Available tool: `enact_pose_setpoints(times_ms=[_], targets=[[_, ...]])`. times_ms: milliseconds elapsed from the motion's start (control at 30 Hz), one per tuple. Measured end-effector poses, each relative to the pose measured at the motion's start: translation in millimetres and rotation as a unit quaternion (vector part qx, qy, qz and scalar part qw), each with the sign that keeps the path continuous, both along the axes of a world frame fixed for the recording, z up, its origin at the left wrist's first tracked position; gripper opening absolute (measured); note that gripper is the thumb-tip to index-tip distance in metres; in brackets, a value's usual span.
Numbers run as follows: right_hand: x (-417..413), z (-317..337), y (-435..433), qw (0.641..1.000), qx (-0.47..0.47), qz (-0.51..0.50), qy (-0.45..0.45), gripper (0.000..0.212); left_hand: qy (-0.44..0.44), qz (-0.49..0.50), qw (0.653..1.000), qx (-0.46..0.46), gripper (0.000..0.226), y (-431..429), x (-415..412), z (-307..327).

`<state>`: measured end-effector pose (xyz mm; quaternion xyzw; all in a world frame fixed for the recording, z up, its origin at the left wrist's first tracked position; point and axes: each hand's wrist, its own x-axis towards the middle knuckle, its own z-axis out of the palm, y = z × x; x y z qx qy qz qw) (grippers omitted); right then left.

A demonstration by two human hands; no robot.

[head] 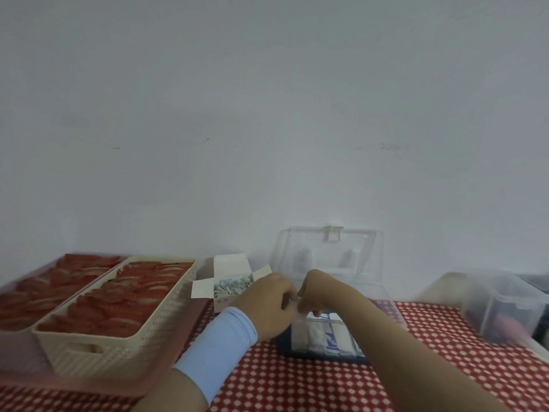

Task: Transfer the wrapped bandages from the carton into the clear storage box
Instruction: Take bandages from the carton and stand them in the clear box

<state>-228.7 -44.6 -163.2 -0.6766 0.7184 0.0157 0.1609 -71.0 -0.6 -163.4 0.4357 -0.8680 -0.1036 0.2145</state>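
Observation:
A small white carton (225, 281) stands open against the wall, its flaps spread, with several wrapped bandages (233, 285) upright inside. Right of it sits the clear storage box (386, 310), its lid (329, 251) tipped back against the wall, white and blue packets (325, 336) lying in its bottom. My left hand (267, 304), a light blue band on its wrist, and my right hand (319, 292) meet over the box's near left corner. Their fingertips pinch a small pale wrapped bandage (298, 301) between them, mostly hidden by the fingers.
Two baskets (124, 346) filled with red items take up the left of the table. A frosted plastic tub (499, 310) stands at the right. The table wears a red cloth (297, 382) with white dots, and a plain wall rises close behind.

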Motion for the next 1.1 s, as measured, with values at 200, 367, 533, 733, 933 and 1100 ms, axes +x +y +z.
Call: enact_pose_setpoints(times_ms=[200,367,533,733,933,1100], targets=[[6,2,2,0.994,0.014,0.045,0.098,0.021,-0.202,-0.090,0.971,-0.086,0.041,7,-6,3],[11,-1,4,0.991,0.003,0.039,0.125,0.029,-0.141,-0.087,0.982,-0.090,0.026,5,-5,3],[13,5,8,0.995,-0.019,-0.003,0.095,0.030,0.047,0.035,0.997,0.043,0.028,4,5,-11],[12,2,19,0.994,-0.062,-0.007,0.092,0.015,0.140,0.080,0.959,0.233,0.051,3,3,-11],[12,1,22,0.993,-0.079,-0.016,0.086,0.016,0.176,0.069,0.937,0.292,0.047,0,5,-5],[11,11,25,0.992,-0.074,-0.015,0.096,0.014,0.194,0.058,0.934,0.296,0.034,7,15,13]])
